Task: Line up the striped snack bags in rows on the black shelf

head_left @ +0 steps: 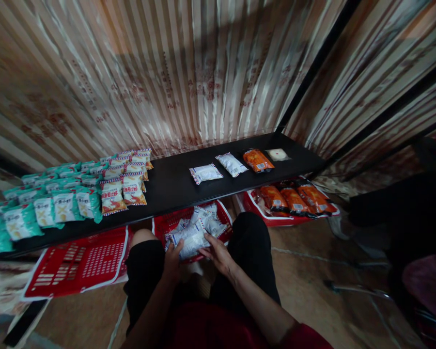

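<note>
My left hand [172, 261] and my right hand [220, 256] are closed on one snack packet [192, 242] from its two sides. Its whitish printed face with a striped end is turned up. Beneath it, between my knees, a red basket [163, 224] holds several similar packets [211, 222]. On the black shelf just beyond lie two single whitish packets [205, 173], apart from each other. Further left, white-and-orange packets [133, 189] stand in rows beside rows of teal packets [67, 206].
An orange packet [257, 160] and a small pale wrapped item [278, 154] lie on the right of the black shelf [167, 186]. Below are a basket with orange packets [290, 221] and a red basket [83, 264] at left. Striped sheeting [210, 72] hangs behind.
</note>
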{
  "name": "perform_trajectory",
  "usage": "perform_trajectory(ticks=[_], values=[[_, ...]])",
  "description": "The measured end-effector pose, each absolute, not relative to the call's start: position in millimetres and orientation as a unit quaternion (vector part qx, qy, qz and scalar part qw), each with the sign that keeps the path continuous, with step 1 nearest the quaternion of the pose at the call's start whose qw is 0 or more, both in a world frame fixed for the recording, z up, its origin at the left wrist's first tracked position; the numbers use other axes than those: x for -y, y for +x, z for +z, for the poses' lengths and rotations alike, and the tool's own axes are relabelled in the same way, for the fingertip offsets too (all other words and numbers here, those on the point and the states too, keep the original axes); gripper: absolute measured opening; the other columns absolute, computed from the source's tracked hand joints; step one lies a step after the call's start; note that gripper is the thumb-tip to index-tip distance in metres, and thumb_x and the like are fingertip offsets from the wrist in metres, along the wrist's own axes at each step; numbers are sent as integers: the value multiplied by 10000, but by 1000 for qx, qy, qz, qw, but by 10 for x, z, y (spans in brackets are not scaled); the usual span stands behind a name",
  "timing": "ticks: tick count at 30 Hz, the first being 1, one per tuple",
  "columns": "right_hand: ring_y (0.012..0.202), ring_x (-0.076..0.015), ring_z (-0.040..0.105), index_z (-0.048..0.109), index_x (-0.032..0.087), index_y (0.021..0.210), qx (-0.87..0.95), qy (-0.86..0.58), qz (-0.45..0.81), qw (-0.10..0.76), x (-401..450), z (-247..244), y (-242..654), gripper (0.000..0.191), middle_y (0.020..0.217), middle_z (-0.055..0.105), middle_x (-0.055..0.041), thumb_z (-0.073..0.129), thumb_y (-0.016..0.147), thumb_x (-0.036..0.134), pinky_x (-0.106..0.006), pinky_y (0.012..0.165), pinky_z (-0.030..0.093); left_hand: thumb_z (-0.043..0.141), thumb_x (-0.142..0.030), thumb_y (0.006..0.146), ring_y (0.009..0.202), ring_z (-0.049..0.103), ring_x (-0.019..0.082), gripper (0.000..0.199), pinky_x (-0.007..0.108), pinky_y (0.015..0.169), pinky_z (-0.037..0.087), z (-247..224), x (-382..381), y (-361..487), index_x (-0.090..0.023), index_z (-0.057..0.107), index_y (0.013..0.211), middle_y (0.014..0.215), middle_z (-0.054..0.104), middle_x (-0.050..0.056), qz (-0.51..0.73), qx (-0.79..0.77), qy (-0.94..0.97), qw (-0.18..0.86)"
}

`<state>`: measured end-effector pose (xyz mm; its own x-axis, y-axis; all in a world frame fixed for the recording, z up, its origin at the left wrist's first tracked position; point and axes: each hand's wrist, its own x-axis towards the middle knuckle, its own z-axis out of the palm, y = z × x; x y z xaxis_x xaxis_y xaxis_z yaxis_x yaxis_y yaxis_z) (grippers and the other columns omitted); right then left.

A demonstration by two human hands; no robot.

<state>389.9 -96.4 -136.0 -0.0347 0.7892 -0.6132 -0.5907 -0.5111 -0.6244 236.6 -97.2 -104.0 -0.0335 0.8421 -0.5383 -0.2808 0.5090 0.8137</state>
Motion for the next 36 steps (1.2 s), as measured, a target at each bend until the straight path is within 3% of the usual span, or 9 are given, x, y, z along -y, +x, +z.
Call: perform_trajectory(ticks=[5, 13, 22, 31, 36], values=[[827, -178, 633, 628, 180, 929, 122, -504, 732, 442, 982, -1315, 3972, 319, 911, 677, -48, 636, 731, 430, -339, 741, 529, 748, -387, 577, 929, 640, 275, 505, 347, 783, 494, -1197, 938, 2245, -140, 610, 995, 943, 695, 89, 445, -538, 221, 681], [614, -123, 595, 660, 149, 827, 229, -497, 753, 367, 1074, -1257, 4008, 370, 728, 679, -25, 701, 665, 479, -250, 618, 465, 734, -336, 570, 800, 649, 239, 426, 311, 714, 468, -1212, 875, 2052, -134, 663, 937, 867, 710, 72, 354, -524, 298, 715], [626, -106, 584, 675, 154, 815, 279, -462, 767, 346, 1168, -1075, 4005, 383, 758, 672, -21, 717, 646, 495, -232, 612, 477, 685, -319, 615, 799, 632, 231, 341, 285, 682, 443, -972, 914, 1952, -146, 673, 909, 860, 702, 61, 318, -509, 376, 706], [479, -63, 486, 662, 134, 724, 302, -473, 744, 362, 1267, -1080, 3920, 386, 603, 621, 12, 726, 630, 503, -178, 483, 383, 697, -322, 607, 849, 632, 246, 354, 307, 732, 450, -1063, 1028, 1917, -142, 659, 910, 884, 700, 71, 337, -505, 374, 702], [580, -137, 585, 671, 133, 743, 310, -480, 728, 379, 1311, -1039, 3886, 365, 666, 672, -37, 729, 630, 475, -267, 628, 460, 723, -377, 603, 875, 634, 253, 422, 323, 774, 450, -1123, 1093, 1904, -138, 649, 942, 911, 698, 88, 347, -507, 362, 701]])
